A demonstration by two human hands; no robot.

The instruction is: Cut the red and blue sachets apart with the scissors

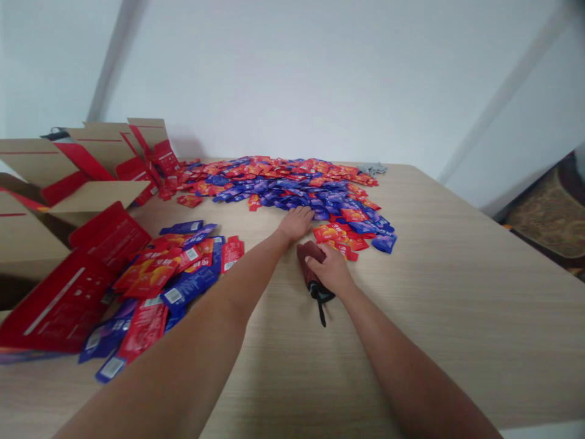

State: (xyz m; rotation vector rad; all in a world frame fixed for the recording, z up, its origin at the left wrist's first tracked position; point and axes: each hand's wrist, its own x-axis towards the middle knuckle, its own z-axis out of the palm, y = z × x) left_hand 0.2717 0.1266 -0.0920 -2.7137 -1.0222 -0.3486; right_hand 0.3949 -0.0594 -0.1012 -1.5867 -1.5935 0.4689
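My right hand (333,267) is closed around a dark maroon folded umbrella (307,263), thumb across its top. The umbrella's black end, with a short strap (322,312), points toward me over the table. My left hand (296,224) reaches forward to the near edge of a wide pile of small sachets, fingers stretched out against the blue sachets (287,194). Whether any sachet is under those fingers is hidden. Red and orange sachets (333,233) lie just beyond my right hand.
Open cardboard boxes (95,146) with red flaps stand along the left side. A second heap of red and blue sachets (159,274) lies before them, near my left forearm. A grey cloth-like thing (372,169) rests at the table's (448,274) back edge, by the white wall.
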